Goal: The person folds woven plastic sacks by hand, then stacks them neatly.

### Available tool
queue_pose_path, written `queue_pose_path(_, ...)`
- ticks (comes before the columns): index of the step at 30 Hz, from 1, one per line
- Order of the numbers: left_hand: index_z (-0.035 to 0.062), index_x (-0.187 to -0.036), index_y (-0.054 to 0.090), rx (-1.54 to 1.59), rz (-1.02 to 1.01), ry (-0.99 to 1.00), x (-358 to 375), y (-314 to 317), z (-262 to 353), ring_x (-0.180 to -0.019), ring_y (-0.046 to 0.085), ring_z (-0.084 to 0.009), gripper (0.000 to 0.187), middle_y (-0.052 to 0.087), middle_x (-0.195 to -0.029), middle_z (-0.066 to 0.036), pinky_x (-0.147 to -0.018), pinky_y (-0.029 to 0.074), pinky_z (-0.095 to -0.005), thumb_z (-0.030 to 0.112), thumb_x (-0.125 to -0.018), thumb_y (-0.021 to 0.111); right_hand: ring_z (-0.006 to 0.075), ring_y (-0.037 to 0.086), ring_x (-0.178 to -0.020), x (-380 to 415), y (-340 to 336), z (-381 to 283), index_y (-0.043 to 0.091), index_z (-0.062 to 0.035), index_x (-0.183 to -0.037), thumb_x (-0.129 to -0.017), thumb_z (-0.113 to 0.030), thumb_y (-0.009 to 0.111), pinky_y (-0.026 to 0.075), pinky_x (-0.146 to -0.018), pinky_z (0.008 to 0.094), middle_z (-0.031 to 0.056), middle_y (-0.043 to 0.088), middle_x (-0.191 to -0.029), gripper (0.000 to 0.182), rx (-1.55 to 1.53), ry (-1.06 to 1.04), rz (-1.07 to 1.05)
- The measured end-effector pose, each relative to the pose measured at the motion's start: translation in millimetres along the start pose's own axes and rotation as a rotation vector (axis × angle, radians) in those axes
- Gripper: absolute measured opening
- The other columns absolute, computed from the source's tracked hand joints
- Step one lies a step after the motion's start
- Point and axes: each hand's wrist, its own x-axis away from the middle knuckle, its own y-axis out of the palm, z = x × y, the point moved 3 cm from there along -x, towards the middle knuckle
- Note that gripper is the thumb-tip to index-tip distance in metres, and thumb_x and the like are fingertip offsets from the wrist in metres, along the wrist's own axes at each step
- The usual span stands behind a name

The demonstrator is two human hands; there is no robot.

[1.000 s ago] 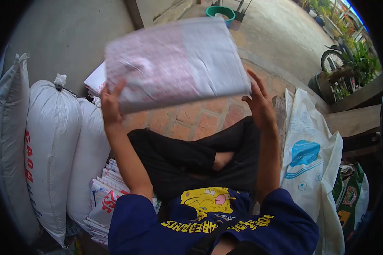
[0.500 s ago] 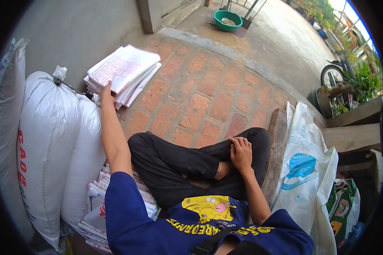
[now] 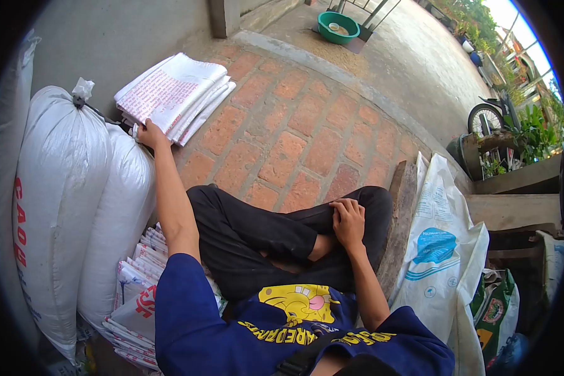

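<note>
A stack of folded white woven sacks with red print lies on the brick floor by the wall. My left hand is at the stack's near left corner, with its fingers closed on the edge of a folded sack; the fingertips are partly hidden. My right hand rests on my bent right knee, holding nothing, its fingers slightly curved over the black trousers. Another pile of folded printed sacks sits beside my left hip, partly covered by my sleeve.
Full white sacks stand tied along the left wall. To my right lie a wooden beam and a flat white sack with blue print. A green basin stands beyond the concrete ledge. A motorbike wheel and plants are farther right.
My left hand has slid slightly toward the stack's near left corner, and the top sack now lies a little farther left. My right hand stays on the knee. The view has shifted slightly.
</note>
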Motion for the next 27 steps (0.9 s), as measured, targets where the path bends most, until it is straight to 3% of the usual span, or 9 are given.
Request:
queue_pose_path(5,-0.0082,-0.087,0.068,0.011,-0.165,-0.237,12,-30,8,-0.072,0.066,-0.0270,0.031,0.069,-0.078,-0.017,-0.071,0.051,-0.0342,0.019,-0.084,0.054,0.0206,0.056,-0.097,2,-3,1,0.065,-0.0118,-0.094,-0.080,-0.009,0.062,0.040,-0.085,0.0360,0.0012,0.061,-0.095,0.015,-0.001,-0.013,0.015)
queue_pose_path(7,-0.0026,-0.089,0.069,-0.462,-0.243,0.227,27,-49,15,-0.068,0.066,-0.0234,0.029,0.070,-0.076,-0.013,-0.065,0.051,-0.0318,0.021,-0.086,0.053,0.0206,0.056,-0.097,4,-1,3,0.065,-0.0121,-0.095,-0.080,-0.009,0.062,0.040,-0.085,0.0361,0.0010,0.061,-0.096,0.015,0.012,-0.011,0.020)
queue_pose_path(11,0.0014,-0.086,0.067,-0.263,-0.339,0.125,147,-94,90,-0.069,0.067,-0.0286,0.029,0.070,-0.077,-0.013,-0.066,0.051,-0.0401,0.026,-0.090,0.053,0.0208,0.056,-0.097,5,0,3,0.065,-0.0120,-0.095,-0.080,-0.009,0.062,0.040,-0.086,0.0363,0.0014,0.060,-0.097,0.016,-0.020,-0.008,0.027)
queue_pose_path(13,-0.0009,-0.088,0.065,-0.721,-0.350,0.417,193,-120,116,-0.061,0.064,-0.0304,0.026,0.066,-0.070,-0.012,-0.061,0.050,-0.0413,0.022,-0.091,0.054,0.0207,0.055,-0.099,8,-1,4,0.065,-0.0118,-0.095,-0.079,-0.008,0.062,0.040,-0.086,0.0363,0.0026,0.060,-0.096,0.016,-0.025,-0.002,0.043)
queue_pose_path(16,0.0040,-0.088,0.064,-0.852,-0.366,0.255,241,-140,145,-0.078,0.064,-0.0326,0.021,0.066,-0.076,-0.010,-0.074,0.050,-0.0446,0.024,-0.088,0.057,0.0221,0.054,-0.104,10,-5,3,0.065,-0.0113,-0.095,-0.082,-0.013,0.061,0.039,-0.091,0.0379,0.0031,0.061,-0.098,0.014,-0.009,0.019,0.008)
queue_pose_path(18,0.0054,-0.084,0.062,-0.844,-0.441,0.713,265,-153,148,-0.105,0.059,-0.0304,0.019,0.065,-0.100,-0.011,-0.091,0.043,-0.0468,0.024,-0.086,0.059,0.0233,0.053,-0.108,12,0,4,0.066,-0.0103,-0.097,-0.084,-0.019,0.060,0.036,-0.095,0.0419,0.0044,0.062,-0.102,0.017,0.062,-0.009,0.047)
queue_pose_path(21,0.0056,-0.113,0.060,-1.079,-0.480,0.862,313,-174,171,-0.127,0.040,-0.0400,0.033,0.053,-0.129,-0.013,-0.105,0.031,-0.0543,0.023,-0.085,0.061,0.0257,0.054,-0.110,4,16,8,0.067,-0.0090,-0.099,-0.088,-0.032,0.056,0.032,-0.099,0.0513,0.0080,0.063,-0.106,0.028,0.184,0.003,-0.092)
queue_pose_path(25,0.0042,-0.128,0.053,-0.960,-0.946,0.702,341,-224,211,-0.120,0.049,-0.0415,0.049,0.056,-0.127,-0.017,-0.099,0.040,-0.0445,0.024,-0.085,0.065,0.0342,0.066,-0.094,-39,53,35,0.071,-0.0108,-0.100,-0.090,-0.054,0.047,0.033,-0.097,0.0606,0.0171,0.070,-0.095,0.050,0.376,0.034,-0.600)
queue_pose_path(27,0.0020,-0.128,0.052,-0.619,-1.306,-0.177,337,-251,261,-0.103,0.061,-0.0358,0.050,0.066,-0.107,-0.015,-0.087,0.048,-0.0405,0.024,-0.086,0.066,0.0375,0.061,-0.109,-60,88,61,0.069,-0.0070,-0.106,-0.091,-0.057,0.043,0.041,-0.098,0.0513,0.0207,0.066,-0.111,0.058,0.357,0.147,-0.927)
